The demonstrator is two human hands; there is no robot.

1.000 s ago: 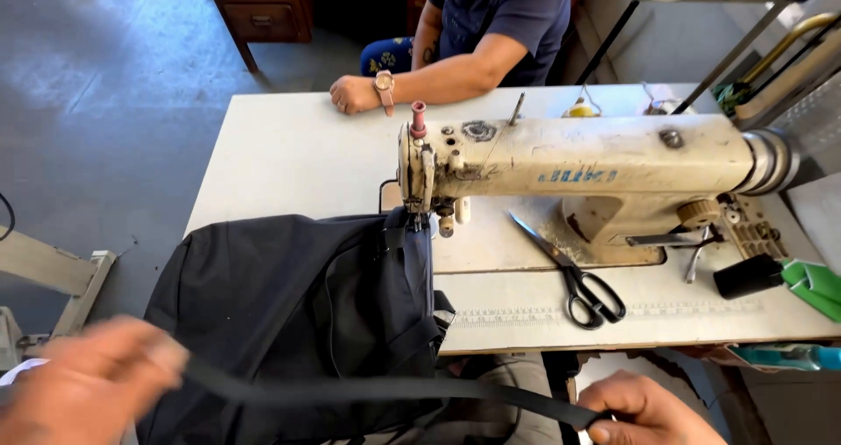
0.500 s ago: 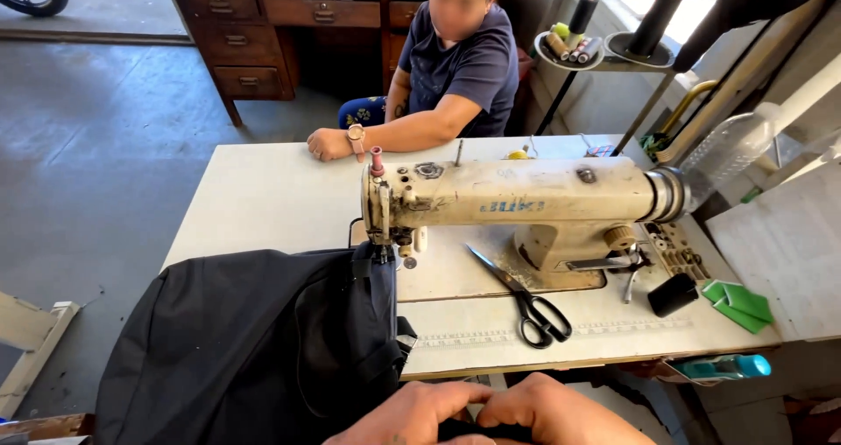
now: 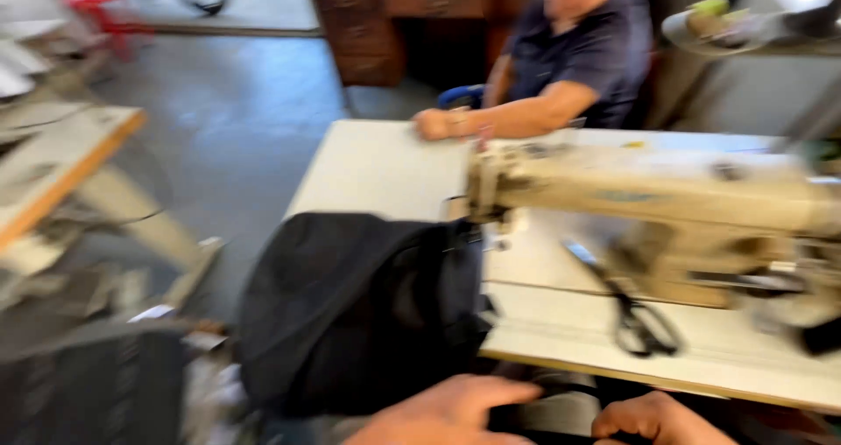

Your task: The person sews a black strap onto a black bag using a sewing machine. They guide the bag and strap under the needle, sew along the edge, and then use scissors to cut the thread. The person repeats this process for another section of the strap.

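The view is blurred by motion. My left hand (image 3: pixel 447 413) and my right hand (image 3: pixel 655 419) are at the bottom edge, close together and partly cut off. A dark piece of black strap (image 3: pixel 536 415) shows between them, and both seem closed on it. Just above my left hand a black bag (image 3: pixel 359 314) hangs over the near left edge of the white sewing table (image 3: pixel 385 169). Its top edge is up against the needle end of the beige sewing machine (image 3: pixel 648 195).
Black-handled scissors (image 3: pixel 639 318) lie on the table in front of the machine. Another person (image 3: pixel 574 68) sits across the table with a forearm on it. A wooden desk (image 3: pixel 394 16) stands behind, a wooden bench (image 3: pixel 53 169) at left, and dark clutter (image 3: pixel 96 384) on the floor.
The camera has swung left and the picture has blurred. My hands, spread wide along the strap a second ago, came together and are now slightly apart at the bottom edge.
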